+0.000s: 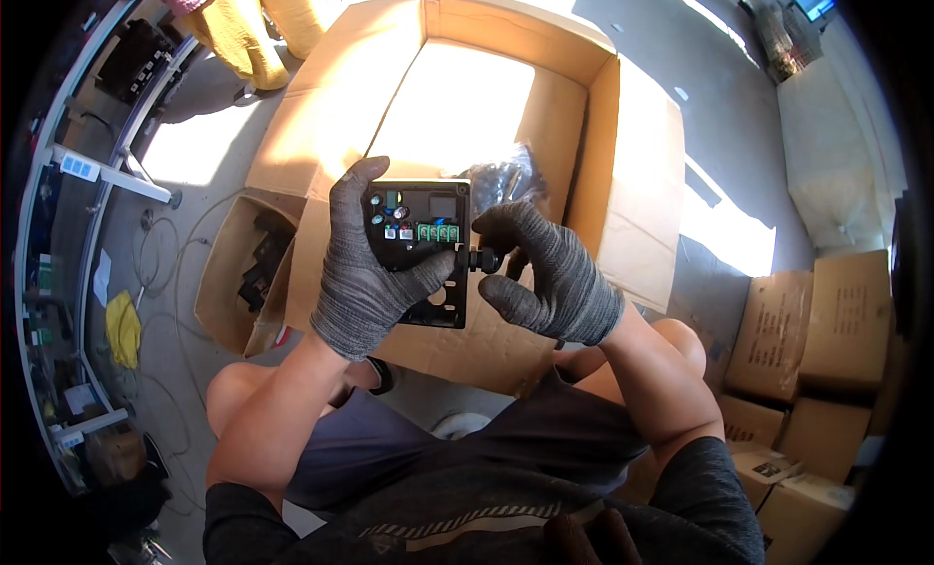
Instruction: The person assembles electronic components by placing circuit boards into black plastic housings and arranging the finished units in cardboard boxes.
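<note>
My left hand [365, 273], in a grey knitted glove, grips a black plastic housing [447, 307] by its left side, the thumb laid across its front. Inside the housing sits a circuit board [397, 215] with small capacitors and green screw terminals [438, 232]. A black cable gland [484, 261] sticks out of the housing's right side. My right hand [555, 278], gloved too, curls its thumb and fingers around this gland. Both hands hover above a large open cardboard box [593, 195]. Down in the box lies a clear plastic bag [516, 176] with dark contents.
A smaller cardboard box [219, 283] with black parts stands to the left. Beyond it are a yellow cloth [123, 330], loose cables on the floor and a metal rack [117, 181]. Stacked cartons [773, 332] are at right. A person in yellow trousers [229, 30] stands far left.
</note>
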The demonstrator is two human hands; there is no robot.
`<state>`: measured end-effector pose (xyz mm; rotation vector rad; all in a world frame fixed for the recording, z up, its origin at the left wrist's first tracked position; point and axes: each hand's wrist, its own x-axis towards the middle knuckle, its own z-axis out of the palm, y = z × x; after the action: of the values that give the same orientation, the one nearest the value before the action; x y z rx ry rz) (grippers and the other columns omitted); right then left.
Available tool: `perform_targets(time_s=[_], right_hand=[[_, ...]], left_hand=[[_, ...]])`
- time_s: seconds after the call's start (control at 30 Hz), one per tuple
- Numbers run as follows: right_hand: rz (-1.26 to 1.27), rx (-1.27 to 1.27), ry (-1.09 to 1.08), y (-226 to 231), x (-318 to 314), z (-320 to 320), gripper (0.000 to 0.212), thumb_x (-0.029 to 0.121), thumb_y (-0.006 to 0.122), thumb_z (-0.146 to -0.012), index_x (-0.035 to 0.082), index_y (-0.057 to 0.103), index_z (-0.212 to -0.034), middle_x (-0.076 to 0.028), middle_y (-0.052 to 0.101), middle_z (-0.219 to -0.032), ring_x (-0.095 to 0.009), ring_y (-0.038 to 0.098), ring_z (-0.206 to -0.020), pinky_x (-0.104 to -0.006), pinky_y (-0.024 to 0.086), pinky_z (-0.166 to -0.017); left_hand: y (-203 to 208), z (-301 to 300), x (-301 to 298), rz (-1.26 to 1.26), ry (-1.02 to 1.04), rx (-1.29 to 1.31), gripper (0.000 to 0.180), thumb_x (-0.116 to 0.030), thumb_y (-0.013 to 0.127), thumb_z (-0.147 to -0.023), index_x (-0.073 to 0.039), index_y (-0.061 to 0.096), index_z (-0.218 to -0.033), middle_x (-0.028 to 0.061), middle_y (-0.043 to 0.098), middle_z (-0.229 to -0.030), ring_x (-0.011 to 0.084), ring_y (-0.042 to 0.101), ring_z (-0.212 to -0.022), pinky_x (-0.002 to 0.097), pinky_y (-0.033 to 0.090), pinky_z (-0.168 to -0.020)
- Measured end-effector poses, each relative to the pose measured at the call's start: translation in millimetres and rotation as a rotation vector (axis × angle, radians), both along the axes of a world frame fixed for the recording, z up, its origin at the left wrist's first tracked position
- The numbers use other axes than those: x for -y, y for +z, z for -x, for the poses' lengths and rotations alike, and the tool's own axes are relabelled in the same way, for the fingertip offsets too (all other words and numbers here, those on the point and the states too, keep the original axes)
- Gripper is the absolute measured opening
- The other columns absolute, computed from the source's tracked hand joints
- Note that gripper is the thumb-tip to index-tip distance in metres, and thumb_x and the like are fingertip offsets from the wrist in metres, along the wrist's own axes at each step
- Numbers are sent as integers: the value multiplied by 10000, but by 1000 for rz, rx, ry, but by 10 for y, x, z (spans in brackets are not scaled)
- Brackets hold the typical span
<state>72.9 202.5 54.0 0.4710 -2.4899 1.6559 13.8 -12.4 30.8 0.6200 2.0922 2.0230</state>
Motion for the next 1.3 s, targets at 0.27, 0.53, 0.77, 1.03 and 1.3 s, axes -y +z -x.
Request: perform_targets(time_s=[0.27, 0.53, 0.77, 1.03, 1.3], right_hand=[[36, 356, 152, -5, -27, 2, 259, 242, 612, -1002, -15, 642, -1001, -113, 650, -730, -182, 665, -585, -309, 546, -547], [32, 37, -3, -30, 3, -21, 380, 228, 744, -904, 15, 603, -1187, -120, 698, -906, -244, 719, -812, -369, 584, -691], [-141, -14, 3, -57, 45, -54, 304, 158, 753, -870, 26, 630, -1114, -119, 693, -836, -270, 714, -745, -369, 585, -653], [294, 795, 62, 66, 42, -55, 279, 219, 514, -1034, -18, 660, -1018, -139, 673, -738, -265, 691, -641, -365, 553, -571], [-139, 24, 10, -13, 2, -43, 225, 158, 706, -906, -8, 641, -1044, -154, 677, -855, -264, 713, -796, -377, 577, -673]], left_hand=[[6, -16, 23, 130, -24, -116, 929, -43, 849, -779, -114, 258, -1493, 122, 573, -1205, 210, 645, -1091, 351, 578, -942], [37, -8, 19, 91, 12, -39, 969, -179, 898, -752, -87, 271, -1485, 147, 598, -1192, 212, 665, -1081, 351, 576, -918], [24, 21, 54, 56, -64, -58, 1031, -195, 929, -716, -87, 257, -1491, 151, 587, -1238, 221, 653, -1104, 353, 560, -940], [-19, -3, 53, 189, -67, -134, 1105, -139, 950, -675, -102, 225, -1508, 126, 534, -1261, 217, 623, -1127, 364, 564, -960], [7, 3, 27, 133, -17, -101, 1073, -245, 965, -659, -59, 295, -1476, 156, 528, -1283, 233, 604, -1170, 370, 535, -993]])
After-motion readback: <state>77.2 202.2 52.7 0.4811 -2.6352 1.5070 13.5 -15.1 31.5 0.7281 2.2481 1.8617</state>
